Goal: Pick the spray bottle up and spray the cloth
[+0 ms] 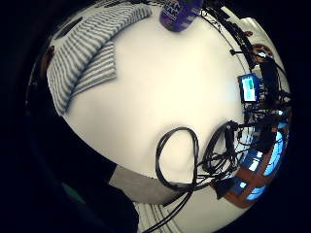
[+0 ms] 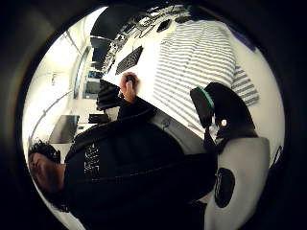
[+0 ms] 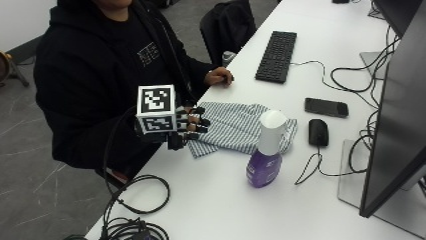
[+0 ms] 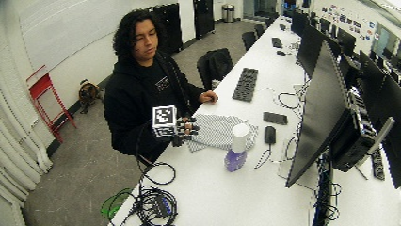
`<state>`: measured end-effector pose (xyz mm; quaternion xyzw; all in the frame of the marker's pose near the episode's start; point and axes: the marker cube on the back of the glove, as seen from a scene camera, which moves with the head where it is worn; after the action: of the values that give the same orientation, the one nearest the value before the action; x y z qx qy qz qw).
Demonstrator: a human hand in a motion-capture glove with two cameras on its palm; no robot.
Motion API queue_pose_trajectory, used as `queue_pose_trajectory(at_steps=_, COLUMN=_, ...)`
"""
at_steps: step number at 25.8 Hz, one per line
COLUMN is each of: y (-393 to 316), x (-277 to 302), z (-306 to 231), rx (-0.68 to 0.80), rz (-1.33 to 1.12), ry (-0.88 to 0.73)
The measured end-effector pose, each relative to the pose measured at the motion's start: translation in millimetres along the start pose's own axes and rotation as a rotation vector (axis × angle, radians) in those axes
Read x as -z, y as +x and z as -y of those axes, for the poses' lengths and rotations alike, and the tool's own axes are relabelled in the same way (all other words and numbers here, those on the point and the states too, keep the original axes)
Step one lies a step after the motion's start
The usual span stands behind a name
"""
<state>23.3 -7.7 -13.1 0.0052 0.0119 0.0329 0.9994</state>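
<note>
Cloth [image 3: 236,127] lies on table [image 3: 219,200] w/ spray bottle [image 3: 265,150] standing just beside it, toward monitor [image 3: 396,115]. Mouse [image 3: 318,132] & phone [image 3: 326,107] lie btwn cloth & monitor. Keyboard [image 3: 276,49] farther along table. Right hand [image 3: 181,127] at table edge, beside cloth.

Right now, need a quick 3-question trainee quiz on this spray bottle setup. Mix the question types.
1. True or false: the gloved right hand is gripping the spray bottle.
2. What lies between the hand and the bottle? A) keyboard B) striped cloth C) phone
3. Fill in: the bottle stands ____ on the white table.

Key
1. False: the hand is at the table edge, apart from the bottle.
2. B, the striped cloth.
3. upright
</note>
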Motion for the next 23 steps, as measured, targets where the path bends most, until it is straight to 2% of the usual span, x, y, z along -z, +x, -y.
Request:
queue_pose_trajectory(at_steps=6, y=32.0, x=17.2, z=47.5, rx=-0.107, rz=-0.019, ry=0.091)
queue_pose_trajectory(at_steps=11, y=61.8, x=41.8, z=38.7, rx=-0.125, rz=-0.006, ry=0.098)
queue_pose_trajectory(at_steps=23, y=118.3, x=91.6, z=103.7, rx=-0.206, rz=0.122, ry=0.270)
